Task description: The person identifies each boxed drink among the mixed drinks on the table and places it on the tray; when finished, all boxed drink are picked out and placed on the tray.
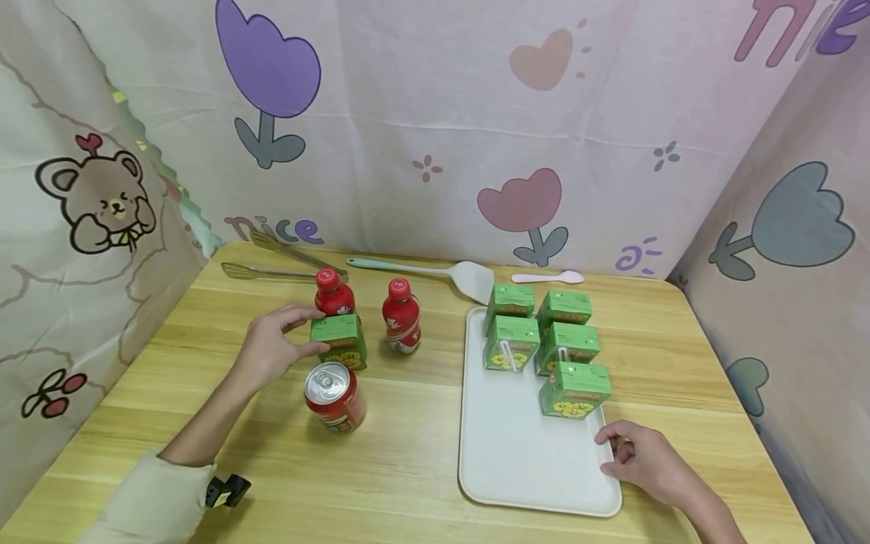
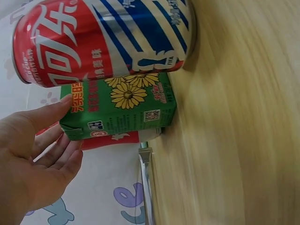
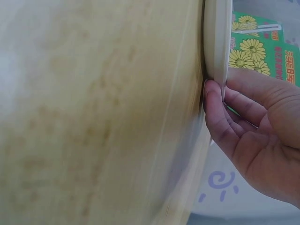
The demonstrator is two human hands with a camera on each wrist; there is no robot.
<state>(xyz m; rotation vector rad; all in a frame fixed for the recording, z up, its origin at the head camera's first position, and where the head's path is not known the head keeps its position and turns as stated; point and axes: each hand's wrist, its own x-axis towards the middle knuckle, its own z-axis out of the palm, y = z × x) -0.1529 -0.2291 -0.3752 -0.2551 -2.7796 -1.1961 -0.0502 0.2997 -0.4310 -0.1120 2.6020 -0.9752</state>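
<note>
My left hand (image 1: 268,344) has its thumb on the near face of a green drink carton (image 1: 343,344) and its fingers at the back, gripping it by the upper part. In the left wrist view this carton (image 2: 129,105) stands on the table, just behind a red soda can (image 2: 103,40). A red bottle (image 1: 333,295) is right behind the carton. My right hand (image 1: 646,461) pinches the right rim of a white tray (image 1: 523,461). The right wrist view has the thumb above the tray's edge (image 3: 218,42) and fingertips beneath. Several green drink cartons (image 1: 575,389) stand on the tray's far half.
Another red bottle (image 1: 402,317) stands between the held carton and the tray. Along the back lie metal tongs (image 1: 272,272), a white spatula (image 1: 472,281) and a pink spoon (image 1: 547,277). Printed cloth (image 1: 408,113) hangs behind the wooden table (image 1: 401,483).
</note>
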